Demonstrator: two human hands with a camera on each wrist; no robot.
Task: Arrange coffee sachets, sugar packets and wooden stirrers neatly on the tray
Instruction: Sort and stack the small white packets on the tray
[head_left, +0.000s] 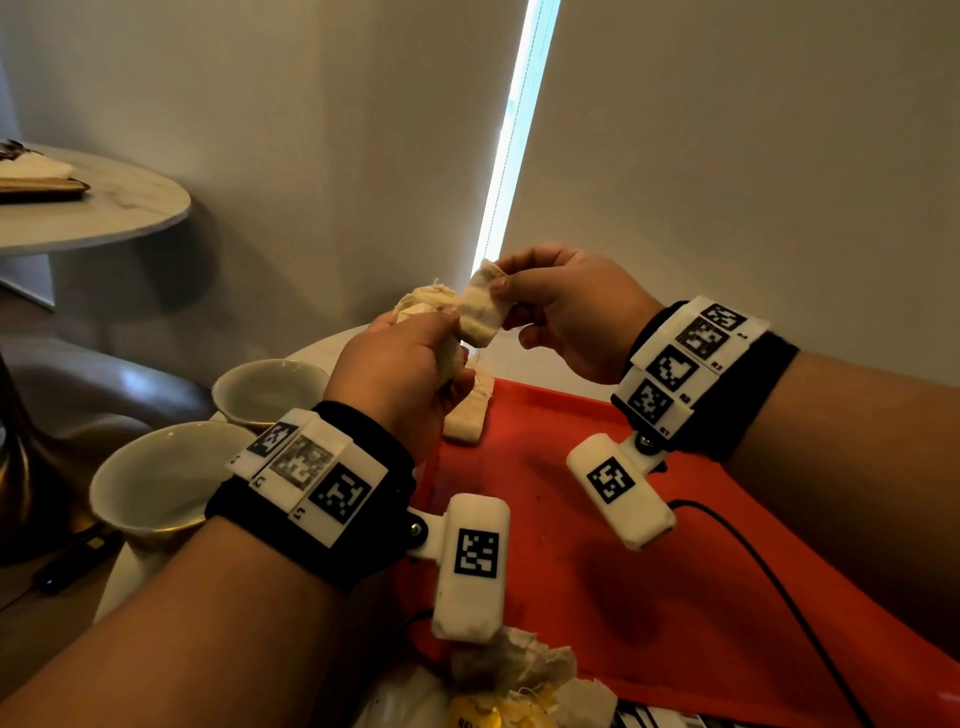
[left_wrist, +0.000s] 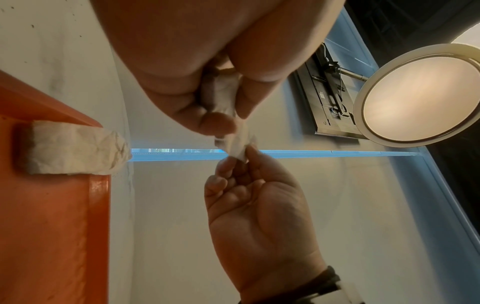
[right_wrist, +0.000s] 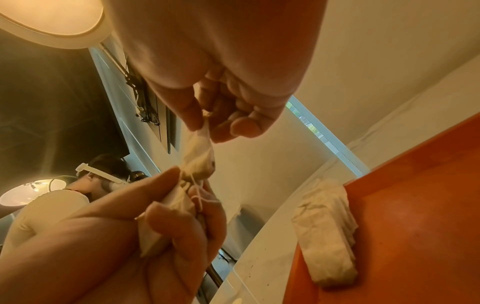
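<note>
both hands (head_left: 395, 364) (head_left: 566, 312) – fingers pinching cream sachets (head_left: 480, 312) – above red tray (head_left: 597, 519), labels unreadable

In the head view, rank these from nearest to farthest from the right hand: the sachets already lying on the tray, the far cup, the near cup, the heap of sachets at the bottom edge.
Measured from the right hand:
1. Sachets on the tray, at the red tray's far-left corner, below the hands.
2. Far cup, left of the tray.
3. Near cup, farther left and closer to the camera.
4. Heap of sachets, at the picture's bottom edge.
</note>
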